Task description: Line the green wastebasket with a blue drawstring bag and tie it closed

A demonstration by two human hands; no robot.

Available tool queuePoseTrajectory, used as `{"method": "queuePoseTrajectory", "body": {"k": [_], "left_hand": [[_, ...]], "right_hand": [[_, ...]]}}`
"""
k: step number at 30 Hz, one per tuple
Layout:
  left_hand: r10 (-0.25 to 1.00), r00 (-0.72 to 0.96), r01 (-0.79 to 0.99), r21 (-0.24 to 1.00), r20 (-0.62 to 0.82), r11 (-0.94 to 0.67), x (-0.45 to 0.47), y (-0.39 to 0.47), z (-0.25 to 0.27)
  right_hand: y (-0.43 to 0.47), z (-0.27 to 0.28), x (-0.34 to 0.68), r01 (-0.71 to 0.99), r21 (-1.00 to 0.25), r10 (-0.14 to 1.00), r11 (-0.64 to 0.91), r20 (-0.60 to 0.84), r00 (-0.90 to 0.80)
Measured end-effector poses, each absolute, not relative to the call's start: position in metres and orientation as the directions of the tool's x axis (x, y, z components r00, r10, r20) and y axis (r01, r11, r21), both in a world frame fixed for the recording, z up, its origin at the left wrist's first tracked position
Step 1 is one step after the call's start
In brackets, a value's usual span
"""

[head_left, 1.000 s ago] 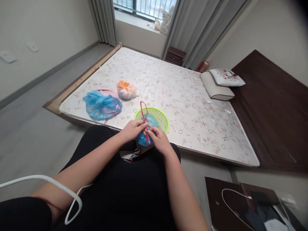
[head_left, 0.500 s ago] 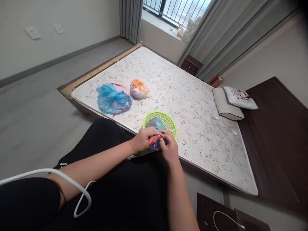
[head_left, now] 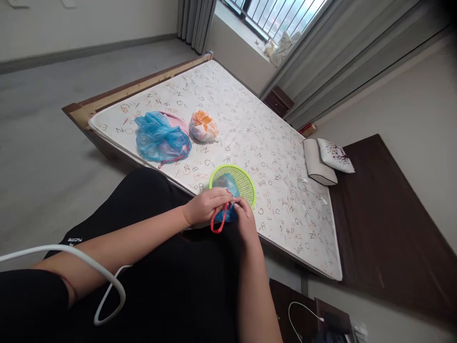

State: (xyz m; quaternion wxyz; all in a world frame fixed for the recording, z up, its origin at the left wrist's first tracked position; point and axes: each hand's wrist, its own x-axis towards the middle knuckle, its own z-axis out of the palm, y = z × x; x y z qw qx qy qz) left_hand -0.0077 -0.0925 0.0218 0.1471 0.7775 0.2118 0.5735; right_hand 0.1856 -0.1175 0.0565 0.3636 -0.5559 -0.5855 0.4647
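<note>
My left hand (head_left: 208, 206) is closed on the gathered top of a blue plastic bag (head_left: 226, 183), and a red drawstring loop (head_left: 218, 222) hangs below its fingers. Close against it, my right hand (head_left: 246, 216) pinches the same bag near the red string. The bag's lower part rests inside a lime-green mesh basket (head_left: 251, 185) at the near edge of the mattress. What the bag contains cannot be made out. Both hands are just in front of the basket's near rim, which they partly hide.
On the letter-patterned mattress (head_left: 246, 133) lie a larger blue plastic bag (head_left: 162, 140) with red string and an orange-and-white bag (head_left: 203, 126). Two pillows (head_left: 320, 166) lean near the dark headboard (head_left: 389, 209). A white cable (head_left: 85, 255) crosses my left arm.
The red drawstring, bunched between my fingers before, now hangs down as a longer loop from my left hand. My view has shifted slightly, and both hands stay at the basket.
</note>
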Motion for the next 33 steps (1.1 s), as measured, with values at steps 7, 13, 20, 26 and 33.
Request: {"method": "queuePoseTrajectory", "body": {"k": [7, 13, 20, 26, 33], "left_hand": [[0.496, 0.346, 0.157, 0.471, 0.797, -0.868, -0.007, -0.101, 0.016], [0.536, 0.402, 0.147, 0.525, 0.743, -0.838, -0.010, -0.110, 0.020], [0.549, 0.521, 0.240, 0.506, 0.653, -0.829, -0.017, -0.121, 0.025], [0.541, 0.553, 0.260, 0.486, 0.633, -0.834, -0.019, -0.123, 0.026], [0.590, 0.586, 0.270, 0.552, 0.556, -0.789, -0.024, -0.123, 0.007]], "right_hand": [[-0.109, 0.062, 0.180, 0.206, -0.975, 0.993, -0.085, -0.100, -0.061], [-0.108, 0.071, 0.168, 0.083, -0.970, 0.964, -0.228, -0.237, -0.117], [-0.112, 0.078, 0.168, -0.002, -0.970, 0.949, -0.242, -0.236, -0.208], [-0.110, 0.080, 0.164, -0.094, -0.958, 0.963, -0.270, -0.268, -0.039], [-0.086, 0.077, 0.222, -0.498, -0.858, 0.933, -0.129, -0.275, 0.233]]}}
